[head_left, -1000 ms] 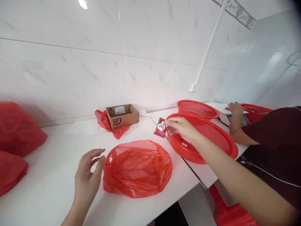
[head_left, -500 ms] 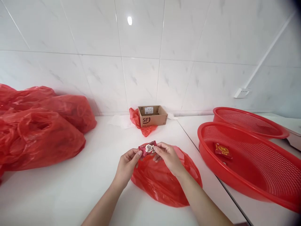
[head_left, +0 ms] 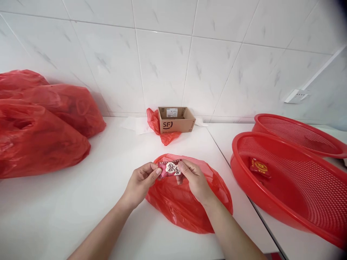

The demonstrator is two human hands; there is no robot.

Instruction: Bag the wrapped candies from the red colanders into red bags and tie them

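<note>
Between my two hands is a small dark red candy packet (head_left: 170, 168) with pale lettering, "SWEET SUGAR" and large characters, facing up at me. My left hand (head_left: 142, 182) pinches its left end with thumb and fingers. Its right end is gripped by my right hand (head_left: 193, 177), the thumb lying on the front. Both hands are above an open red plastic bag (head_left: 187, 213) that lies spread on the white table; the packet and my right forearm cover parts of it.
Full red plastic bags (head_left: 46, 137) are heaped at the left. An open cardboard box (head_left: 177, 125) stands by the tiled wall on a piece of red plastic. At the right are two red mesh baskets; the nearer basket (head_left: 282, 206) holds a red packet (head_left: 260, 168).
My view has tilted downward. The packet is still in both hands and now lies more level, its printed front facing me more fully.
</note>
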